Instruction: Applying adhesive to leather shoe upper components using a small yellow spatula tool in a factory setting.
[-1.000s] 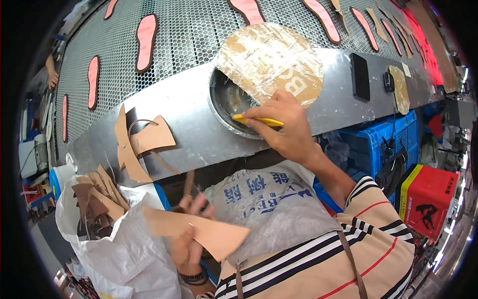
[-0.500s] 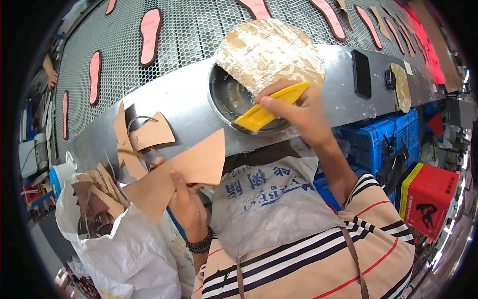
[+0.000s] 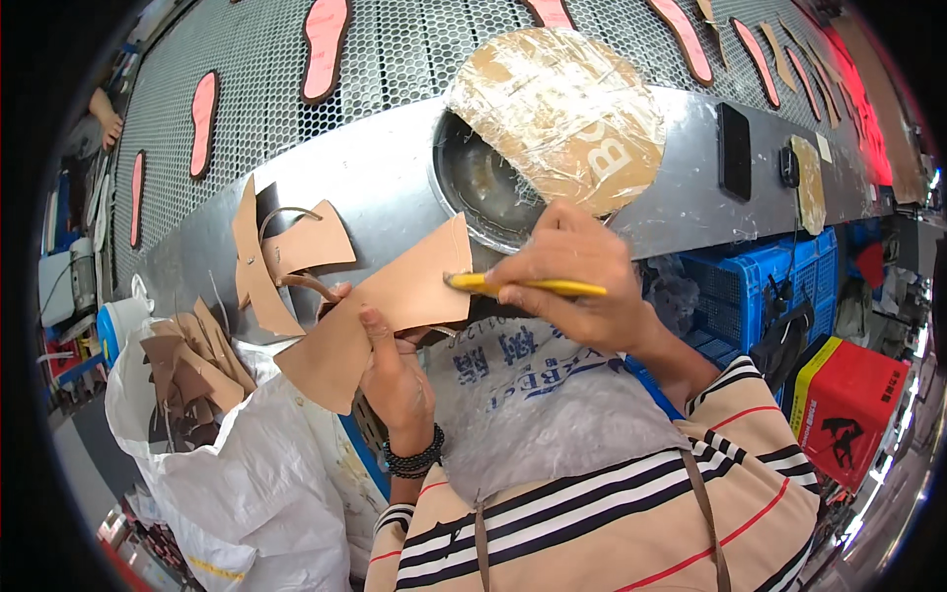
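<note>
My left hand pinches a tan leather-like upper piece, thumb on top, and holds it above my lap. In my right hand is a yellow plastic scraper, seen nearly edge-on. Its tip meets the right part of the tan piece, close to the edge. Just beyond stands a round metal bowl, partly covered by a smeared cardboard disc. More tan pieces with straps lie on the metal ledge to the left of the bowl.
Pink insoles with dark edges lie on the mesh conveyor. A white bag of tan and brown pieces stands at left. On the right are a black phone, a blue crate and a red box. Another person's hand shows far left.
My right hand has brought the scraper down from above the bowl onto the tan piece, turning it edge-on. The whole view has shifted slightly, and the left hand keeps its hold.
</note>
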Tool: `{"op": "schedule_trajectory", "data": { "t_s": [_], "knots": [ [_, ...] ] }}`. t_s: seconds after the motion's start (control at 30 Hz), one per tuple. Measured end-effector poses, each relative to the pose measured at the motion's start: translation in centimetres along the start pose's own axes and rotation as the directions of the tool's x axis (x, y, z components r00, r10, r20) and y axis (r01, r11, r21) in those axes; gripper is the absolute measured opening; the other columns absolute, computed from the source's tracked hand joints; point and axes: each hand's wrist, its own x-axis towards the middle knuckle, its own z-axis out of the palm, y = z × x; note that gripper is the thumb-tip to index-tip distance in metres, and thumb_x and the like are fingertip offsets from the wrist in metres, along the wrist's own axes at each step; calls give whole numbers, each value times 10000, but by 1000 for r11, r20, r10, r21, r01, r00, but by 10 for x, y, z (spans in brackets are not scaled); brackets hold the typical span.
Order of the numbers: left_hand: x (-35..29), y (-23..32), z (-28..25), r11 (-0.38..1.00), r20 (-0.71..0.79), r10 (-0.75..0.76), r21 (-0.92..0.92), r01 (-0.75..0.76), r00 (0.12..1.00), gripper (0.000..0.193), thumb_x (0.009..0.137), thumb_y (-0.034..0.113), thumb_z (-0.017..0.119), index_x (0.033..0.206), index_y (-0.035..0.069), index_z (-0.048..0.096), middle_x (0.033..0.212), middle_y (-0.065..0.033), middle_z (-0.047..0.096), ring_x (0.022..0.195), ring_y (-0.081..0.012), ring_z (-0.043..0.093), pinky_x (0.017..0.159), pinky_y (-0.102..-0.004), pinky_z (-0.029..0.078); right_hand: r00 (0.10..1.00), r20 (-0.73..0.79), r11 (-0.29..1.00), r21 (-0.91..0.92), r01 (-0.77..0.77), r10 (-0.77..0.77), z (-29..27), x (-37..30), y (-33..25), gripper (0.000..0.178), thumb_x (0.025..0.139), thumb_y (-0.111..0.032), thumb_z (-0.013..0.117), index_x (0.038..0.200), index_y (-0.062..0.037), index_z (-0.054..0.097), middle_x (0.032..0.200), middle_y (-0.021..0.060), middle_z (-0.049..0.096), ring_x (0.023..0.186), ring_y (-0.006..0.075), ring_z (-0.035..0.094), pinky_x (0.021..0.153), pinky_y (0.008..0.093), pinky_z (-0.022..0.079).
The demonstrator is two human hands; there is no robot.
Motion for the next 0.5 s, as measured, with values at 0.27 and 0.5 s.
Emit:
{"op": "schedule_trajectory", "data": {
  "t_s": [0.27,0.5],
  "knots": [
    [6,11,6,995,99,4,-101,6,995,625,1036,27,580,1556,165,260,1449,-114,466,1278,-254,568,1007,-455,550,991,-23,969,211,-127,134,-25,4,-9,135,837,-34,774,971,-35,784,848,65,748,742,203,579,692,334,459],
    [34,-9,31,995,65,-16,-94,22,998,857,931,-154,623,1610,161,206,1473,-110,466,1326,-246,530,1089,-418,488,930,-357,974,-167,-153,85,-6,8,-18,124,833,5,755,957,9,767,832,118,739,684,228,636,673,319,493]
  ]
}}
